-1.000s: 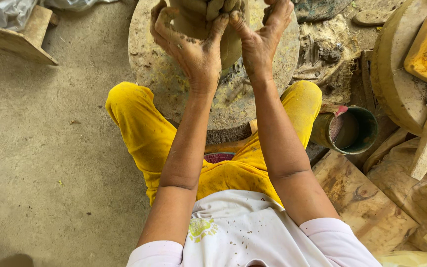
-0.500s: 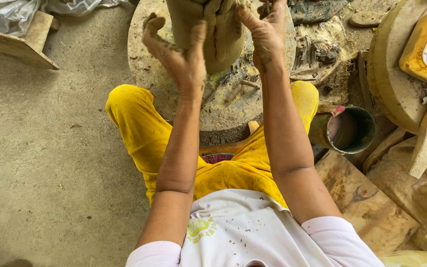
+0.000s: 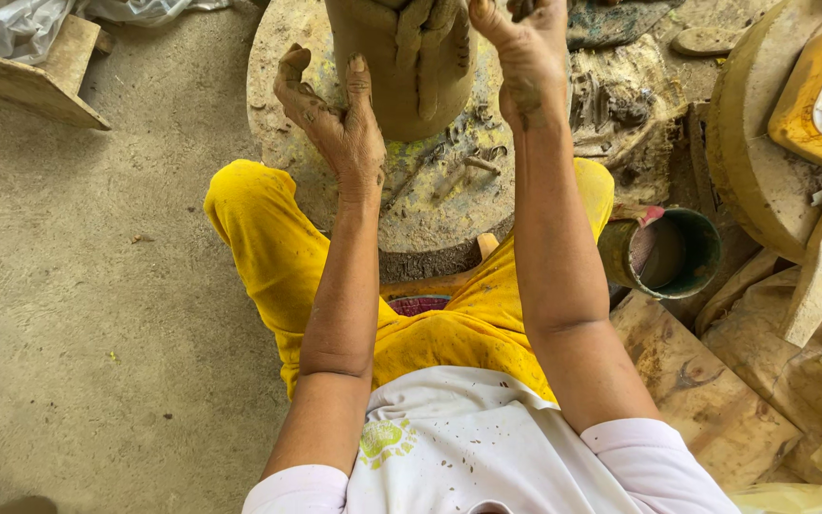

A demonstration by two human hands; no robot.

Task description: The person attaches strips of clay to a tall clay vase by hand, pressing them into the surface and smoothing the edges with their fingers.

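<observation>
A tall cylinder of wet brown clay (image 3: 387,90) stands on a round, mud-caked turntable (image 3: 430,200) in front of my knees. My left hand (image 3: 330,114) is coated in clay, fingers spread, with its thumb against the pot's left wall. My right hand (image 3: 525,57) is raised at the pot's right side; its thumb shows, but its fingers run past the top edge. Clay-covered fingers (image 3: 425,38) hang over the pot's near wall, and I cannot tell whose hand they belong to. I sit in yellow trousers (image 3: 259,238) with my legs around the wheel.
A green tin can (image 3: 668,252) stands right of my knee. Round wooden discs (image 3: 744,152), boards (image 3: 696,371) and a yellow tray (image 3: 811,105) crowd the right side. A wooden stand (image 3: 40,81) and plastic sheeting (image 3: 11,24) lie at the upper left on the concrete floor (image 3: 78,314).
My left hand has come off the pot's upper wall and dropped down and left, opening up. My right hand has stayed high at the pot's right side.
</observation>
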